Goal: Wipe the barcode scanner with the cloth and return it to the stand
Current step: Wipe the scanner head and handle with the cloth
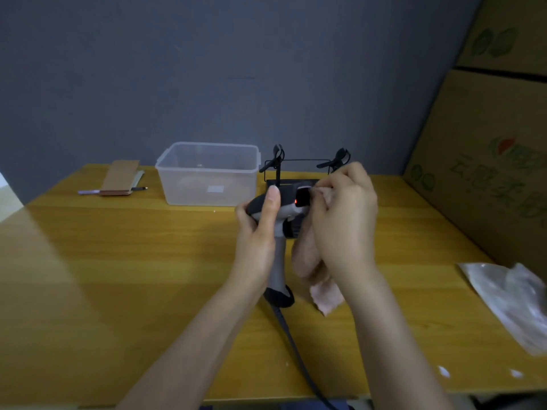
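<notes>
Above the wooden desk [118, 261], barcode scanner [279, 232] gripped by the handle in left hand [257, 232], head pointing right. Right hand [344, 220] closed on pink cloth [322, 288], pressed against scanner's lit window. Black stand [296, 173] just behind.

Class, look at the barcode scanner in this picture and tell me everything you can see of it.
The barcode scanner is pistol-shaped, with a dark grey top, lighter grey handle and a dark foot from which a cable runs toward the viewer. It looks like plastic. A red light glows beside its window, which faces right. It is held above the wooden table, handle down. The left hand grips its head and handle; the right hand presses a pale pink cloth against the window.
</notes>
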